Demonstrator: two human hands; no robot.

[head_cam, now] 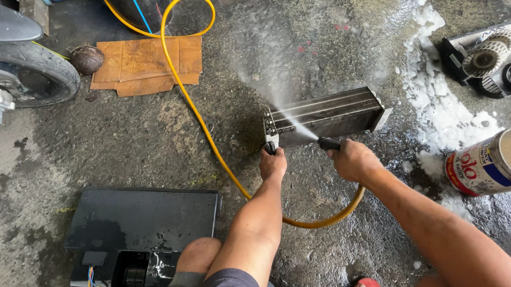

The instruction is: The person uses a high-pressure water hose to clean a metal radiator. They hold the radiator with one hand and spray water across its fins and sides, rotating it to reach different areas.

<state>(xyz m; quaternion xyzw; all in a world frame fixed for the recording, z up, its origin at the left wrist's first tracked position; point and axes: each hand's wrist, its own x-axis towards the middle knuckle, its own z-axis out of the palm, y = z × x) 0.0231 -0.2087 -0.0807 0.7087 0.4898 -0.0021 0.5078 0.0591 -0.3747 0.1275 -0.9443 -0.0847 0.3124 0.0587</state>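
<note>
Finned metal coil block (326, 116), long & boxy, grey w/ dark wet faces, sits on its long edge on the wet concrete floor (344, 44), just ahead of the knees. Its long axis runs from near-left up to far-right, near end approx. at centre frame. Left hand (274, 163) is clamped on that near end's bottom corner; right hand (351, 161) is clenched round a black spray nozzle (330, 144) on a yellow hose (206, 128), jet hitting the block's near end.
</note>
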